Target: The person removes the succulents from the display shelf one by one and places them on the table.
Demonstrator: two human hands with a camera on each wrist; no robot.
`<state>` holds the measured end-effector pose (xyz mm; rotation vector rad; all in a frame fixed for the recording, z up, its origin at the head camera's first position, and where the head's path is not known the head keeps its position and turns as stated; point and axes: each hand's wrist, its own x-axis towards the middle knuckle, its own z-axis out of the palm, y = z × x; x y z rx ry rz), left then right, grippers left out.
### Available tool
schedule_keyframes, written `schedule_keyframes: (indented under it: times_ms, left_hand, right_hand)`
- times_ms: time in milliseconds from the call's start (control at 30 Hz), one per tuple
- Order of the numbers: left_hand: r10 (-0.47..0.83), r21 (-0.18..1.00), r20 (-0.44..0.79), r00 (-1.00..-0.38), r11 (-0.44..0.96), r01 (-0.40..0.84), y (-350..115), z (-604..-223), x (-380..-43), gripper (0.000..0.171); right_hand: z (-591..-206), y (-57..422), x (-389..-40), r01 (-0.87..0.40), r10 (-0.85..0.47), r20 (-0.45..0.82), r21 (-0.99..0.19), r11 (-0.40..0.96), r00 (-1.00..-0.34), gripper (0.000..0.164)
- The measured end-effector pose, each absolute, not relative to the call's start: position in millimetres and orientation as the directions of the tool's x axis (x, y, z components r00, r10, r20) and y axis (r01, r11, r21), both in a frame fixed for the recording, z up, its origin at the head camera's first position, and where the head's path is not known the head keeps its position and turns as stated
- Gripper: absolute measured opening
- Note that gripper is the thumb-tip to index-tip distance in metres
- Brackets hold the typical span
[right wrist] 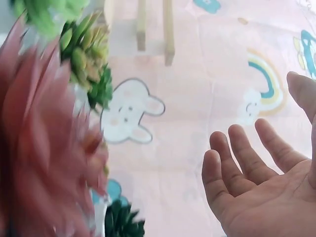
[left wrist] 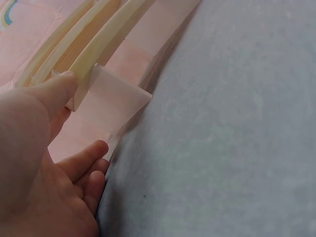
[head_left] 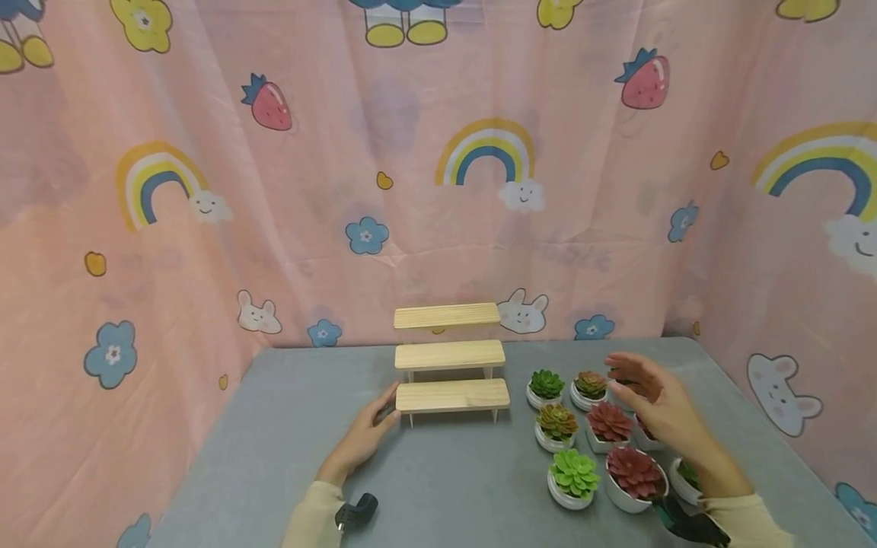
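Observation:
A three-step display stand with pale wooden boards (head_left: 452, 396) on clear legs stands near the back of the table. My left hand (head_left: 366, 438) holds the left end of its lowest board. In the left wrist view the thumb (left wrist: 59, 89) presses the board's end, the index finger is partly hidden behind it, and the other fingers curl loosely below. My right hand (head_left: 654, 396) hovers over the potted succulents with fingers spread and nothing in them. Under and beside it are a red succulent (head_left: 610, 422), a brownish-green one (head_left: 591, 385) and a larger red one (head_left: 636, 473).
Several small succulents in white pots crowd the table's right side, among them a bright green one (head_left: 574, 473) at the front and a dark green one (head_left: 546, 384) at the back. A pink printed curtain (head_left: 308, 190) hangs behind and along both sides of the grey table (head_left: 274, 457).

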<state>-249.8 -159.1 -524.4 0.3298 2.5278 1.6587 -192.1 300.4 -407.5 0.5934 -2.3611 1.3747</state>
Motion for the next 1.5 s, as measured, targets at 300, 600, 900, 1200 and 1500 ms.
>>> schedule_keyframes:
  times_ms: [300,600,900,1200,1500]
  left_hand:
    - [0.226,0.916,0.037,-0.973,0.382,0.123,-159,-524,-248,0.061]
    - [0.222,0.914,0.03,-0.975,0.39,0.117,-159,-525,-248,0.062]
    - [0.226,0.918,0.034,-0.973,0.378,0.12,-158,-524,-248,0.063]
    - [0.236,0.919,0.036,-0.971,0.374,0.125,-158,-525,-248,0.063]
    - [0.238,0.917,0.039,-0.97,0.378,0.129,-158,-523,-248,0.063]
  right_hand:
    - [-404,271,-202,-0.519,-0.175,0.492,-0.76,0.391,-0.853,0.04]
    - [-400,249,-213,-0.529,-0.199,0.49,-0.782,0.329,-0.849,0.043]
    - [-400,231,-224,-0.536,-0.214,0.492,-0.795,0.285,-0.844,0.044]
    - [-402,213,-232,-0.544,-0.224,0.501,-0.81,0.22,-0.836,0.043]
    - [-405,195,-237,-0.568,-0.236,0.528,-0.807,0.159,-0.816,0.043]
